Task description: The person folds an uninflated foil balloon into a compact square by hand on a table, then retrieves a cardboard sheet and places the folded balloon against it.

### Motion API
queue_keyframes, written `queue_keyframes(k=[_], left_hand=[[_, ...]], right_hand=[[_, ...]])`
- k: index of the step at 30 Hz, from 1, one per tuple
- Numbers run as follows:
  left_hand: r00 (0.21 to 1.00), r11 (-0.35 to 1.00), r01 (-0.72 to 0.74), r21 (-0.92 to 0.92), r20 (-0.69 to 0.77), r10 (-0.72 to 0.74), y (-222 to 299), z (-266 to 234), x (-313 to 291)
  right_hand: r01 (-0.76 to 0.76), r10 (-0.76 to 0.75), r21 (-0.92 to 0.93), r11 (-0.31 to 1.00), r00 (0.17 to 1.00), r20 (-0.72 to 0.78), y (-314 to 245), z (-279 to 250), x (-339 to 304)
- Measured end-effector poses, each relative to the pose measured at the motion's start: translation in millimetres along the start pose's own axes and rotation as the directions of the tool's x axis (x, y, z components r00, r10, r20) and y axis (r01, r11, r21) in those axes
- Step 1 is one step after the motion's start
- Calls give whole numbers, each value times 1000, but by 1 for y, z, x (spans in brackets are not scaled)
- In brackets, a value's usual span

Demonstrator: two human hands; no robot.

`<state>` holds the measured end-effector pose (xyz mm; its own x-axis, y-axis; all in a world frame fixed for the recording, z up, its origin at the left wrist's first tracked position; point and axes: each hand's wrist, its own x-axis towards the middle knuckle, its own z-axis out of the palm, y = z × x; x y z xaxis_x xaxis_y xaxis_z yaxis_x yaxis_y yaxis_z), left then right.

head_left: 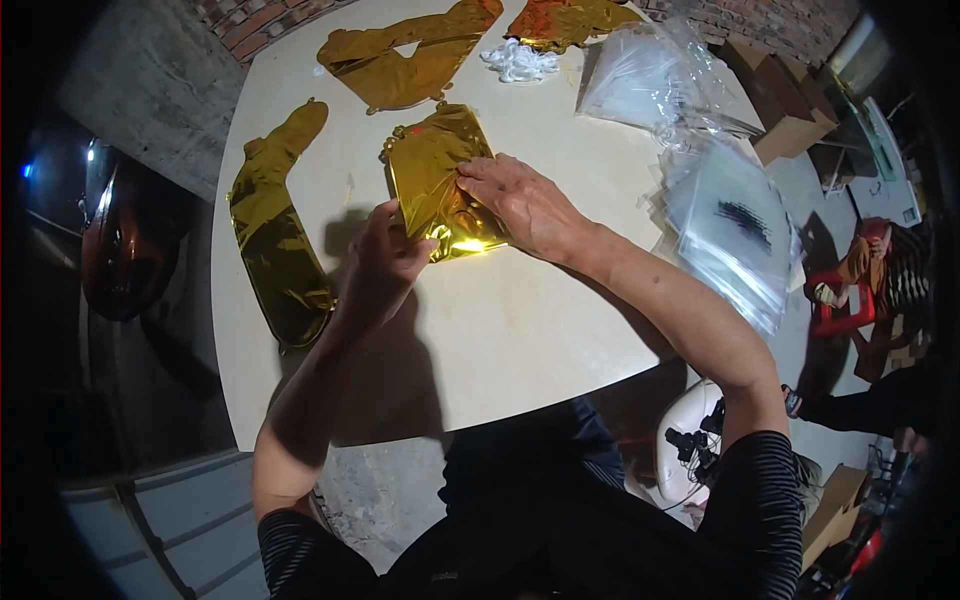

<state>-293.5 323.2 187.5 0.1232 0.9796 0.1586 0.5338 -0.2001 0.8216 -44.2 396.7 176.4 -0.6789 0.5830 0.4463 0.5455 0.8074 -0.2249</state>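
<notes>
A folded gold foil balloon [432, 165] lies flat on the pale table in front of me. My left hand [378, 268] is closed at its near left corner, with thumb and fingers pinching the foil edge. Across the balloon's right side rests my right hand [528, 205], fingers stretched out and pressing on the foil, holding nothing. Left of my left hand is another flat gold foil balloon [270, 225], long and bent. A wide gold foil balloon [410, 62] with a small triangular gap lies beyond the folded one.
At the table's far side sit a bunch of white ribbon or string [520, 62] and more gold foil [570, 22]. Clear plastic bags [650, 75] and a stack of clear sleeves [725, 225] cover the right side. An open cardboard box [780, 95] stands beyond them.
</notes>
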Motion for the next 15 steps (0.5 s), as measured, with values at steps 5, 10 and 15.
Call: queue_keyframes(k=[5,10,15], left_hand=[[989,987,139,-84,53,-135,7,-13,-8],[1000,997,17,73,9,-17,13,-21,-25],[996,999,3,52,-88,2,9,-14,-25]], right_hand=[[1,-1,-1,1000,1000,19,4,3,0],[2,-3,22,1000,1000,24,5,2,2],[-8,7,21,1000,1000,29,4,4,2]])
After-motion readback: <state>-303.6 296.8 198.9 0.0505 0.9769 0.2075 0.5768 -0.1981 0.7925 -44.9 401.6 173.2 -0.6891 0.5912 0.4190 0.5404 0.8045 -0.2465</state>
